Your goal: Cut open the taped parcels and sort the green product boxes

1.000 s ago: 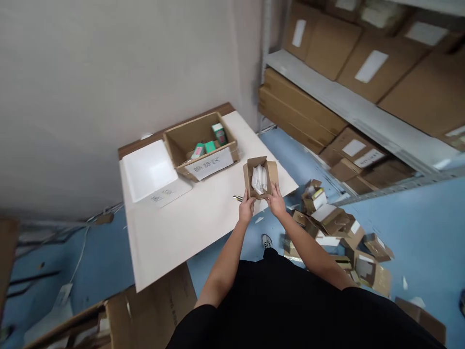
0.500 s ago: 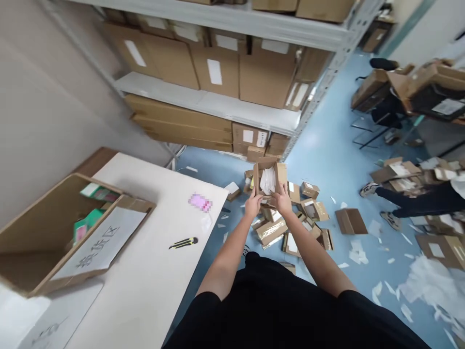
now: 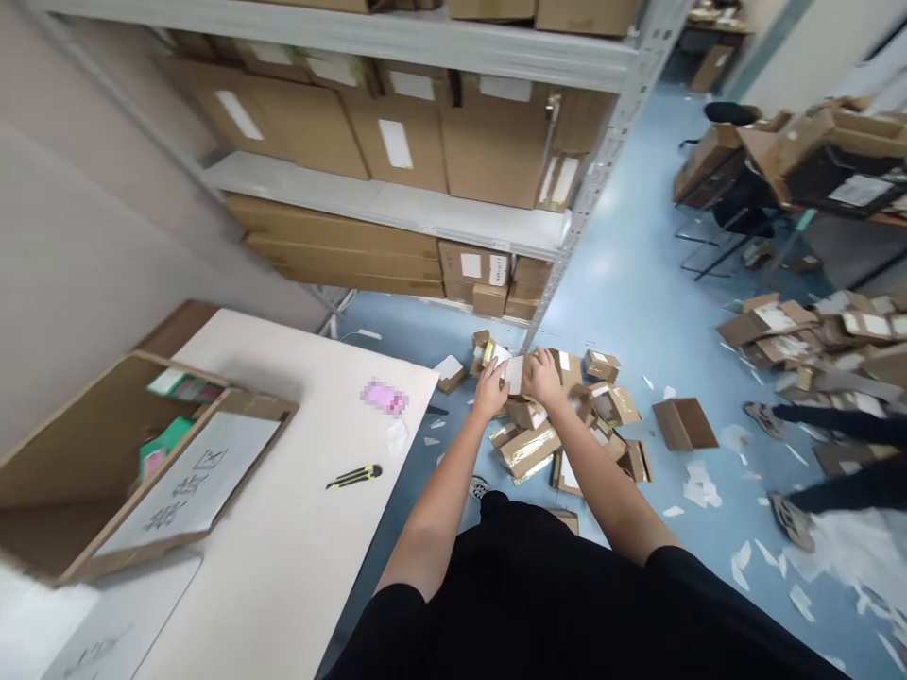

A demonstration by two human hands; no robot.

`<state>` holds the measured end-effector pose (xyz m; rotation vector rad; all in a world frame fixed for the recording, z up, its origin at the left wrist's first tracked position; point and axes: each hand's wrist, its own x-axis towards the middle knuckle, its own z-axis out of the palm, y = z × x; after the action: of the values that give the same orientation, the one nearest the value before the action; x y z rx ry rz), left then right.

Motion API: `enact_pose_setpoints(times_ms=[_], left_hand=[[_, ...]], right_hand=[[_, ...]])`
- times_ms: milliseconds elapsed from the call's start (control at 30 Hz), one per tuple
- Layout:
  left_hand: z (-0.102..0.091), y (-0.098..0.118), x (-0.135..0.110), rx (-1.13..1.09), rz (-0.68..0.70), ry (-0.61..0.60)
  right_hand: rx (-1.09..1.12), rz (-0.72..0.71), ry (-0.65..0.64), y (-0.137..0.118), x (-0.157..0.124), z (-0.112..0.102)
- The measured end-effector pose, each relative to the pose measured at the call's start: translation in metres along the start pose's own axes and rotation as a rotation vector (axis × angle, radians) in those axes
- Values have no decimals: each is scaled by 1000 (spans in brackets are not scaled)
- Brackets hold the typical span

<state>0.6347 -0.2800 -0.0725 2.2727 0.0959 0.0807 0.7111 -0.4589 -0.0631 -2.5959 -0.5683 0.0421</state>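
— Blue floor [image 3: 638,312] under us, strewn with paper scraps, and a rack [image 3: 397,203] of brown stock behind it. Where do we have the box?

— Out in front of us, in the air above the pile [image 3: 528,449] of small parcels on the floor, just past the worktop [image 3: 304,529] corner. We see the box [image 3: 514,374] mostly as a white face between our hands, and it is blurred.

— And the grip?

— Our left hand [image 3: 490,389] is curled on its left side. Our right hand [image 3: 544,376] lies over its top and right side. Both are closed on it, neither spread wide.

— How do we handle it well?

— We judge the box light and its card soft, so we press from both sides just enough to hold it without crushing it. With our arms stretched this far, we would bend at the waist rather than lock the elbows, and hold the box over the middle of the pile, not its edge.

— Anything to mind nearby?

— Somebody's legs [image 3: 836,420] are at the right, well apart from us. A knife [image 3: 354,475] lies on the worktop at our left, near the open carton [image 3: 106,463] and apart from both arms. We would reach no wider than we must.
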Motion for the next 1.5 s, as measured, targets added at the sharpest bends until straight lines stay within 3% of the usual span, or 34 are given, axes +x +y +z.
enact_pose_setpoints(times_ms=[133,267,333,433,567,667,800,933,1033,1133,1233,1400,1500], left_hand=[[-66,-29,-39,65,-75,227],[-138,-62,-117,136,-223,517],[-172,-78,-177,178,-331,664],[-208,-94,-290,229,-518,882],[-221,-90,-463,289,-773,1167],[-204,-67,-587,323,-964,1332],[-156,-20,-732,353,-1219,1507],[-89,32,-853,378,-1410,1675],[-37,70,-925,359,-1539,1776],[5,99,-977,295,-1700,1853],[34,110,-1009,164,-1849,1918],[62,87,-1035,-83,-1998,2047],[71,59,-1040,-233,-1980,2101]], right_hand=[[90,-249,-112,-94,27,45],[184,-576,-227,-206,23,96],[235,-748,-286,-267,4,121],[297,-983,-375,-358,-52,153],[357,-1248,-502,-458,-167,180],[402,-1428,-616,-512,-272,192],[445,-1651,-783,-556,-423,199],[459,-1864,-923,-574,-573,198],[480,-1999,-1036,-576,-671,194],[493,-2071,-1143,-576,-748,193],[482,-2105,-1236,-578,-801,200],[327,-2130,-1357,-587,-855,232],[196,-2068,-1475,-594,-878,264]])
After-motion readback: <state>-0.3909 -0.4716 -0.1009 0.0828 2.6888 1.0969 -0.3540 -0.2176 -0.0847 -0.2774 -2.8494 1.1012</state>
